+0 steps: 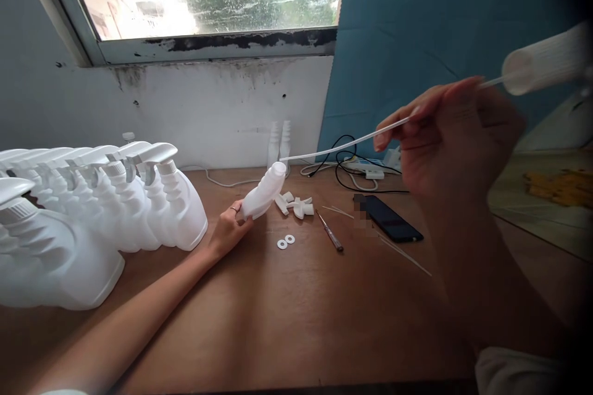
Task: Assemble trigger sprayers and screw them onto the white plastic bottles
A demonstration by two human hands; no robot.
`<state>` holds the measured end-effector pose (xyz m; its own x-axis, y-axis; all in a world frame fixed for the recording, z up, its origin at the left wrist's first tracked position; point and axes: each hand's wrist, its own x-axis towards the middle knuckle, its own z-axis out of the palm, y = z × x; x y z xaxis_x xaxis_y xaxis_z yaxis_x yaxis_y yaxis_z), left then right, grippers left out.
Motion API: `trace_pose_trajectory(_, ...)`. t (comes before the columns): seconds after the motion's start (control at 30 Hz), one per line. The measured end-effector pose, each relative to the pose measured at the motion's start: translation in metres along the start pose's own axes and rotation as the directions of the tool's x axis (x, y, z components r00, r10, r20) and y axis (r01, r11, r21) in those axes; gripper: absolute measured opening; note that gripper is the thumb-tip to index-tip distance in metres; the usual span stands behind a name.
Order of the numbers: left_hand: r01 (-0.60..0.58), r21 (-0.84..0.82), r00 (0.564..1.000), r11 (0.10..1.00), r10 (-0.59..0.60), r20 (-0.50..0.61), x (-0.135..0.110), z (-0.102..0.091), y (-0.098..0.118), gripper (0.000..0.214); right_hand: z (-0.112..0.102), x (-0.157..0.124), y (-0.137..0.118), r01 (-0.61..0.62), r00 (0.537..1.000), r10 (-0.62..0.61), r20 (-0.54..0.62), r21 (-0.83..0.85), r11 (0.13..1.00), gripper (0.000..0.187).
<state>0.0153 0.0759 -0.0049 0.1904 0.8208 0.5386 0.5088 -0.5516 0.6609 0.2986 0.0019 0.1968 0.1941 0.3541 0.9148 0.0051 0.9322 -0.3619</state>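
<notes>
My left hand (233,225), a ring on one finger, grips a white plastic bottle (264,192) low on its body and tilts it so the mouth points up to the right. A long, thin white tube (343,147) is pinched between the fingers of my right hand (456,129), raised at the right. The tube's far end is at the bottle's mouth; whether it is inside or just touching, I cannot tell. Behind my right hand, the tube runs into a white ribbed collar (532,65), whose far part is blurred and cut off by darkness.
Several white spray bottles (171,210) stand at the left. White trigger pieces (302,207), two flat white washers (282,244), a screwdriver (330,232), thin tubes (404,252) and a black phone (393,220) lie on the brown table (278,333). Cables (349,166) and two bottles (286,139) are by the wall.
</notes>
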Motion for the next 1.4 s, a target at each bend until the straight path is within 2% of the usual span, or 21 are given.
trace_pose_trajectory(0.17,-0.007,0.011,1.0,1.0,0.007,0.018,0.004,0.004,-0.002,0.038,-0.005,0.001,-0.007,0.024,0.998,-0.026,-0.05,-0.043,0.999,0.028)
trace_pose_trajectory(0.4,-0.056,0.027,0.998,0.998,0.055,0.03,0.001,0.003,0.0,0.038,-0.002,-0.005,0.012,-0.162,0.983,0.163,0.079,-0.02,0.987,0.025)
trace_pose_trajectory(0.5,-0.067,0.026,0.997,0.997,0.066,0.043,0.0,0.004,0.0,0.038,0.008,-0.011,0.023,-0.268,0.944,0.28,0.175,-0.089,0.959,0.023)
trace_pose_trajectory(0.6,-0.063,0.002,0.995,0.998,0.062,0.072,-0.001,0.004,0.002,0.036,0.022,-0.015,0.038,-0.375,0.863,0.426,0.272,-0.22,0.9,0.023)
trace_pose_trajectory(0.7,-0.046,-0.044,0.991,0.998,0.051,0.123,-0.001,0.003,0.003,0.035,0.037,-0.017,0.058,-0.509,0.747,0.568,0.347,-0.251,0.823,0.026)
trace_pose_trajectory(0.8,-0.043,-0.09,0.985,0.995,0.057,0.163,-0.001,0.003,0.002,0.034,0.048,-0.019,0.078,-0.69,0.593,0.648,0.477,-0.113,0.715,0.043)
trace_pose_trajectory(0.87,-0.038,-0.113,0.983,0.993,0.058,0.177,0.0,0.003,-0.001,0.033,0.052,-0.022,0.089,-0.774,0.531,0.616,0.581,0.037,0.632,0.047)
trace_pose_trajectory(0.93,-0.02,-0.155,0.98,0.988,0.049,0.191,0.001,0.004,-0.003,0.033,0.054,-0.026,0.098,-0.807,0.526,0.575,0.626,0.154,0.571,0.041)
trace_pose_trajectory(1.07,0.033,-0.247,0.976,0.968,0.021,0.215,0.002,0.004,-0.001,0.035,0.055,-0.032,0.109,-0.799,0.582,0.537,0.61,0.306,0.517,0.023)
trace_pose_trajectory(1.17,0.064,-0.284,0.976,0.957,-0.001,0.216,0.002,0.003,0.002,0.037,0.057,-0.032,0.111,-0.804,0.575,0.473,0.668,0.356,0.476,0.024)
trace_pose_trajectory(1.3,0.115,-0.348,0.966,0.93,-0.023,0.259,0.002,0.001,0.003,0.036,0.065,-0.033,0.108,-0.813,0.545,0.485,0.684,0.29,0.504,0.025)
trace_pose_trajectory(1.37,0.179,-0.433,0.956,0.883,-0.053,0.287,0.007,-0.001,0.005,0.04,0.071,-0.036,0.106,-0.802,0.55,0.519,0.654,0.243,0.545,0.024)
trace_pose_trajectory(1.4,0.196,-0.473,0.962,0.859,-0.076,0.261,0.011,-0.003,0.008,0.042,0.073,-0.038,0.105,-0.79,0.562,0.528,0.636,0.226,0.569,0.025)
